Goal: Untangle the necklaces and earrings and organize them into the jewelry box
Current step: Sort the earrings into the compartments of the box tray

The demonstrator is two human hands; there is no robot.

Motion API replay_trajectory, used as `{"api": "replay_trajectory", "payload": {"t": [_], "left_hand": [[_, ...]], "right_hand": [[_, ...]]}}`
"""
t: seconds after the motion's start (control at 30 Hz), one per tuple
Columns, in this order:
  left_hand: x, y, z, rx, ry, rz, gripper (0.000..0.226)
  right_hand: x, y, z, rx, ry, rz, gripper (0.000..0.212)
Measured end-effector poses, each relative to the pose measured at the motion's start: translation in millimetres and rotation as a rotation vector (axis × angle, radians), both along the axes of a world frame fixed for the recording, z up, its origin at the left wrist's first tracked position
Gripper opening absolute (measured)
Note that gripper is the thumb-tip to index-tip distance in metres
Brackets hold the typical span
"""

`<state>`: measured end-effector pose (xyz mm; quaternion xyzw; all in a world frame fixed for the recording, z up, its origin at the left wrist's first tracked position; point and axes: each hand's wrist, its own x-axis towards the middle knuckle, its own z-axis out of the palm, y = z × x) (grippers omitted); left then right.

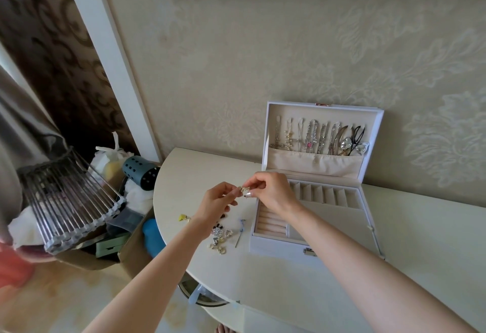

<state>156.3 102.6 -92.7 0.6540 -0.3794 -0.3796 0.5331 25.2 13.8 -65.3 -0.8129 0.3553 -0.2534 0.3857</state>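
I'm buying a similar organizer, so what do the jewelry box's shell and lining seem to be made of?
The jewelry box shell looks like smooth white faux leather or coated board, with a faint sheen and a metal clasp. Its lining appears to be matte beige velvet-like fabric, soft and unreflective, though that is unconfirmed.

Home, prob. a bedroom corner: damask wallpaper (289,56) beyond the hands, patterned curtain (39,43) far to their left, cardboard box of household clutter (105,248) on the floor left of them, white rounded table (263,275) under them w/ jewelry box (315,240).
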Motion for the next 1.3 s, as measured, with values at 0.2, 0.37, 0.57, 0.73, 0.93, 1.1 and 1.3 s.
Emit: {"api": "replay_trajectory", "payload": {"t": [0.2, 0.37, 0.57, 0.73, 0.93, 1.1, 1.3], "left_hand": [[-22.3, -18.7, 9.4, -0.111, -0.285, -0.013, 0.010], [-53.5, -49.9, 18.9, -0.141, -0.726, -0.094, 0.017], [-74.9, -82.2, 16.6, -0.091, -1.053, -0.191, 0.023], [-72.9, -89.7, 13.9, -0.095, -1.225, -0.256, 0.027], [-72.0, -91.1, 14.3, -0.074, -1.236, -0.267, 0.026], [-75.8, -91.7, 14.2, -0.118, -1.091, -0.216, 0.019], [-77.8, -93.5, 14.0, -0.105, -1.133, -0.243, 0.021]], "right_hand": [[-33.1, -35.8, 13.4, -0.053, -0.037, -0.244, 0.016], [-71.2, -61.1, -0.9, -0.148, 0.083, -0.373, 0.017], [-79.4, -64.4, -12.3, -0.167, 0.087, -0.344, 0.031], [-79.7, -61.4, -15.8, -0.177, 0.016, -0.316, 0.020], [-77.1, -60.3, -16.0, -0.205, 0.019, -0.301, 0.016], [-79.2, -64.8, -19.6, -0.238, 0.016, -0.338, 0.021], [-77.7, -56.8, -21.1, -0.217, 0.062, -0.227, 0.028]]}}
